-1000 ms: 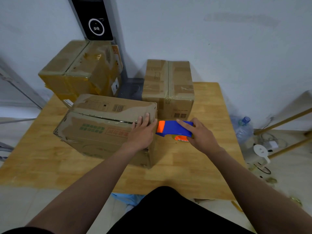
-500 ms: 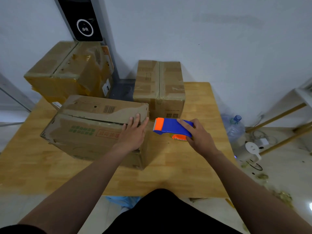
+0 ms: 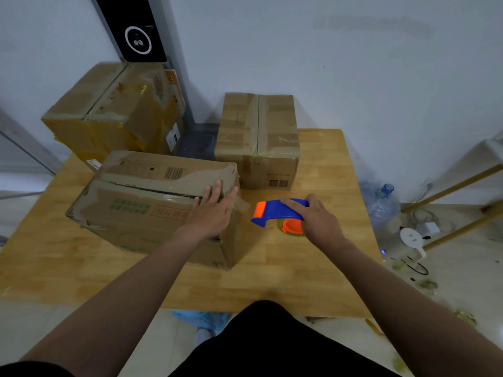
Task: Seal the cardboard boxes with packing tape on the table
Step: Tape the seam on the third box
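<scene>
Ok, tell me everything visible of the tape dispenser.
The tape dispenser is blue plastic with an orange front end and an orange hub holding a clear tape roll underneath. The right hand grips its rear from above. Its orange end points toward the front box, low over the table; contact with the wood is unclear.

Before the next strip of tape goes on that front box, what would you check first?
1. Box steadied: ok. The left hand lies flat on the right end of the box.
2. Tool held: ok. The right hand grips the dispenser.
3. Flaps closed: not ok. A dark gap runs along the top seam.
4. Tape stuck to the box: cannot tell. Something like clear film shows at the corner, but it is too faint to be sure.
5. Tape left on the roll: cannot tell. It is mostly hidden.
6. Room to pull: ok. The table is bare right of the box.
</scene>
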